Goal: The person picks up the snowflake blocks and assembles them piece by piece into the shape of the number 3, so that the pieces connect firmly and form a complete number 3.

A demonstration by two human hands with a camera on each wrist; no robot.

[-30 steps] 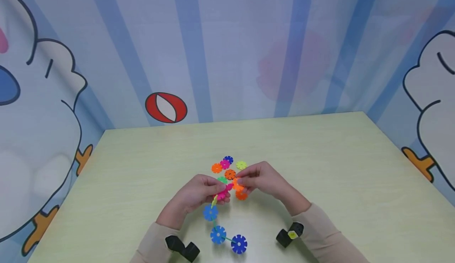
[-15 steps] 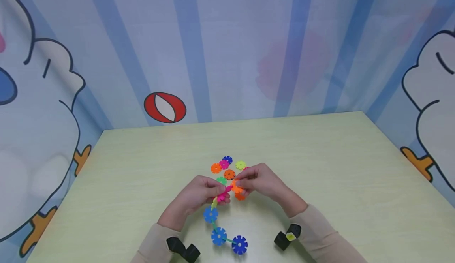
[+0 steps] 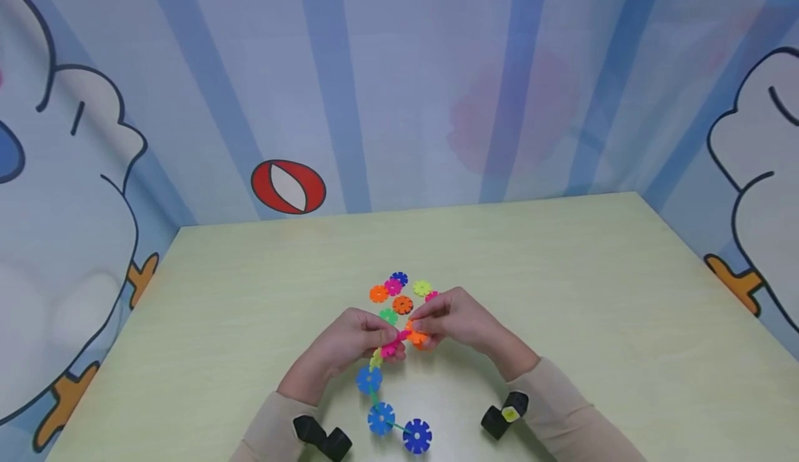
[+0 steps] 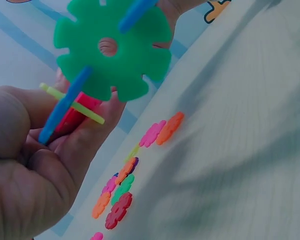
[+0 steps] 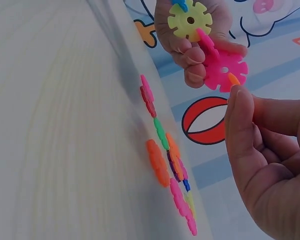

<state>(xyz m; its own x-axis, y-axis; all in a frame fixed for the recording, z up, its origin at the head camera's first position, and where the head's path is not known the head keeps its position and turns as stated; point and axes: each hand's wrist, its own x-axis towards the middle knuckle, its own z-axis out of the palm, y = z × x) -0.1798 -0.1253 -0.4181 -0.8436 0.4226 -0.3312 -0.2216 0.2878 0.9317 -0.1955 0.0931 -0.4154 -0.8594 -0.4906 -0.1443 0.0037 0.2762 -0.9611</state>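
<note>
My left hand pinches a pink notched disc at the upper end of a chain of interlocking snowflake discs. Below it come a yellow disc, a blue disc, a green disc, a second blue one and a dark blue one. Between thumb and finger, my right hand pinches an orange disc, mostly hidden by the fingers in the right wrist view. Its edge meets the pink disc's rim; whether the notches are engaged I cannot tell.
Loose discs lie on the table just beyond the hands: a green one, a dark-orange one, an orange one, a yellow one and several others. A patterned backdrop rises behind the table.
The right hand has shifted slightly left, bringing the orange disc closer against the pink piece. The chain's lower end has swung a little. The left hand stays nearly still.
</note>
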